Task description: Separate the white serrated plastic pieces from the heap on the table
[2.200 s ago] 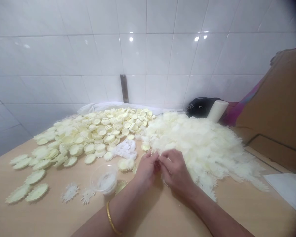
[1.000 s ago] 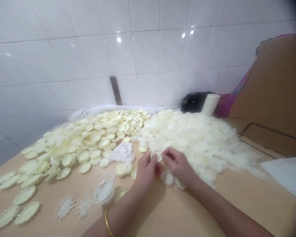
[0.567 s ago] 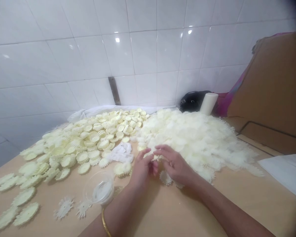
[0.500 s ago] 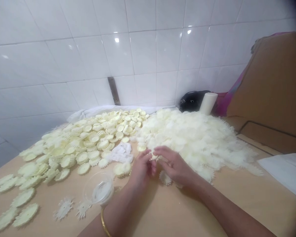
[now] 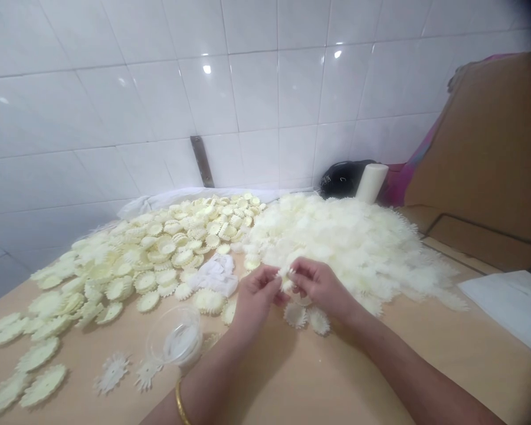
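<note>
Both hands meet just below the middle of the frame, above the tan surface [image 5: 425,366]. The left hand [image 5: 255,295] and the right hand [image 5: 322,284] are each closed narrowly, fingertips pinching one small toothed disc [image 5: 287,278] held between them, lifted a little off the surface. How the disc is turned is too small to tell. A gold bangle [image 5: 179,405] sits on the left wrist at the bottom edge.

Just below the right hand, two loose discs [image 5: 295,314] lie flat on the surface, side by side. Right behind the hands, from the centre towards the right, rises a big heap of white frilly pieces [image 5: 358,242]. To the left of centre lies a wide spread of pale yellow discs [image 5: 159,248], thinning out towards the lower left corner. Between that spread and the left hand lies a crumpled white cloth [image 5: 216,276]. A clear plastic cup [image 5: 175,342] stands near the left forearm, with a few flat star-shaped pieces [image 5: 110,372] to its left.

At the back, against the tiled wall [image 5: 115,88], a white cylinder [image 5: 371,183] leans beside a black object [image 5: 343,177]. Brown cardboard [image 5: 491,153] fills the upper right, and a white sheet [image 5: 508,307] lies at the right edge.
</note>
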Motion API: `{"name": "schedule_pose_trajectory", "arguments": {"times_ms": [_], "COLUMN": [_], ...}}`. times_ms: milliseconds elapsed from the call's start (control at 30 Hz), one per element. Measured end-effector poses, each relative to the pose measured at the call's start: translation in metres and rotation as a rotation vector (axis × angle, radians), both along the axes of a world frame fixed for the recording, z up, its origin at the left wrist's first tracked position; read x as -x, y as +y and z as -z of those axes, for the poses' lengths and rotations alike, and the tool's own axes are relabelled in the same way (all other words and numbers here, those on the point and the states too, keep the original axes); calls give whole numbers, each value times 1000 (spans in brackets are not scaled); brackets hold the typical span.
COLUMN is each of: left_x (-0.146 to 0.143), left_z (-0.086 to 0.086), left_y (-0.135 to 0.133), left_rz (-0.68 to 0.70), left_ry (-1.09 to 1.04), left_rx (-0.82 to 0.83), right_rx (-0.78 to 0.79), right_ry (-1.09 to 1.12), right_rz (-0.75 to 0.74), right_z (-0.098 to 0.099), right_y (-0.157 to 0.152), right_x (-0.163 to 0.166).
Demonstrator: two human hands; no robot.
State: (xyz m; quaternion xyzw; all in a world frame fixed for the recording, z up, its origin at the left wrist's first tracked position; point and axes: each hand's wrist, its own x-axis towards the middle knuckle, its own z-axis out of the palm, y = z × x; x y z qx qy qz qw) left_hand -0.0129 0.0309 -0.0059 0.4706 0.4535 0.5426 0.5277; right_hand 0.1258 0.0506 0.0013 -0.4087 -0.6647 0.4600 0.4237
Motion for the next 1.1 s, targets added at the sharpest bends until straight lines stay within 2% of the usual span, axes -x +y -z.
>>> {"name": "schedule_pose_trajectory", "arguments": {"times_ms": [67, 133, 333, 467, 567, 667, 767, 833, 867, 900, 1033, 1100], "left_x": [-1, 0, 8, 11, 9, 4, -3, -6, -7, -7, -8, -8], "left_z": [1, 3, 5, 1, -1, 1, 8, 11, 11, 11, 7, 6], "left_y": [1, 2, 4, 1, 0, 0, -1, -1, 0, 0, 1, 1], "left_rz": [-60, -75, 5, 115, 183, 136, -16, -83, -89, -81, -11, -14], "left_ry": [77, 104, 187, 241, 219, 248, 299, 278, 237, 177, -87, -132], "left_rx": [-28, -38, -50, -2, 23, 53, -30, -113, -120, -102, 0, -1], "right_rx": [-99, -139, 50, 49, -9, -193, -582, -758, -755, -687, -219, -74], "right_ry": [-87, -103, 19, 30, -5, -192, -428, -458, -418, -349, -59, 4], "right_rz": [98, 102, -166, -212, -230, -130, 103, 181, 197, 208, 178, 100], "right_z": [5, 8, 4, -1, -1, 4, 13, 17, 17, 16, 8, 7], "right_y": [-1, -1, 3, 8, 8, 1, -7, -10, -10, -9, -2, 1], "right_x": [2, 4, -2, -9, -10, -2, 11, 16, 17, 16, 9, 6]}}
